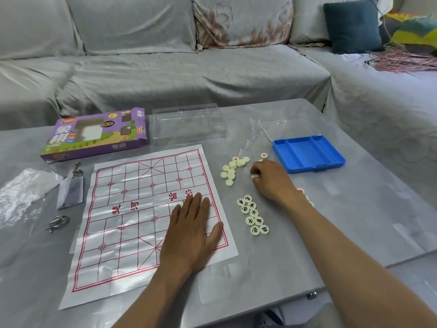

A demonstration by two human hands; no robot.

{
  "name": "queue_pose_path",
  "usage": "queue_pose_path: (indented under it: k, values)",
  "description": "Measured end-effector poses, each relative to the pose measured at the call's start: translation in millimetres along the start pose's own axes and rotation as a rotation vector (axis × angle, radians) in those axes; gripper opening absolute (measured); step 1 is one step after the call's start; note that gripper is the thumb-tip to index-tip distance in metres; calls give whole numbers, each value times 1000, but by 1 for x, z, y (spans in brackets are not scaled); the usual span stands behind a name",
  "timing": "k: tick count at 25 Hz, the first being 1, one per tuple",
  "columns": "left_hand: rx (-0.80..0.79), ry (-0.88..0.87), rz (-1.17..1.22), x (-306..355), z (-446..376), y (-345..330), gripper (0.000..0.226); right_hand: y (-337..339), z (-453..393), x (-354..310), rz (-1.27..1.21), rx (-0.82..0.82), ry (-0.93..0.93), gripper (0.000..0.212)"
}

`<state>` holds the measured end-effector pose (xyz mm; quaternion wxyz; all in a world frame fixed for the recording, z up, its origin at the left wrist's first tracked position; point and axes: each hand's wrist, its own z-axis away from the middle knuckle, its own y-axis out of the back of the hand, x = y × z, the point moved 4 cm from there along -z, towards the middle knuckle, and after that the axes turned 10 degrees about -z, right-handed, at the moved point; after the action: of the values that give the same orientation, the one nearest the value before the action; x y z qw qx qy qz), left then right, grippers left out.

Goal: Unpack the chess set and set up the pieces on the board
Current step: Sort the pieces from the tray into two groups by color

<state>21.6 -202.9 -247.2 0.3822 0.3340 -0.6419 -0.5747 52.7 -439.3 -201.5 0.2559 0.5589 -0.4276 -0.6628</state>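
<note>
Left hand: the left hand (192, 229) lies flat on the paper board (132, 209), fingers straight and together, palm down over the right half near the river line; it grasps nothing
Right hand: the right hand (269, 179) rests on the table (331, 221) to the right of the board, fingers curled over a white piece (254, 176) at its fingertips; it appears to pinch that piece
Board: a white sheet with a red grid and red characters, spread flat on the table; no pieces stand on it
Blank-side pieces: a cluster of white discs (230, 170) lies just beyond the board's right edge, most face down; one red-marked disc (264, 155) sits near the tray
Black-marked pieces: a row of discs with black characters (253, 215) lies between the two forearms, off the board
Tray: a blue tray (307, 153) with compartments sits beyond the right hand
Box: a purple box (94, 136) lies at the far left, a clear plastic cover (188, 125) beside it
Other: metal ring puzzles (59, 222) and a plastic bag (23, 192) lie left of the board; a grey sofa (165, 67) stands behind
</note>
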Motion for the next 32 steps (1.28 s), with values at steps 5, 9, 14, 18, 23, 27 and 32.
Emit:
queue_pose_path:
  k: [5,9,14,18,23,27,32]
  values:
    - [8,-7,-6,-2,-1,-1,77,15,-1,5,-267,45,-113,20]
    - [7,-12,-4,-1,-1,0,77,17,19,15,-464,-76,-229,17]
    - [4,-15,-4,-1,-1,1,80,49,30,29,-283,80,-129,15]
    - [5,-22,-13,-1,0,2,81,56,40,48,-201,-152,-167,13]
    - [5,-22,-11,0,0,1,82,58,51,57,-200,-320,-190,9]
    - [12,-21,9,1,0,2,81,56,49,53,-155,-241,-168,7]
    - [-1,-10,-4,0,0,1,82,45,36,18,-158,74,-8,6]
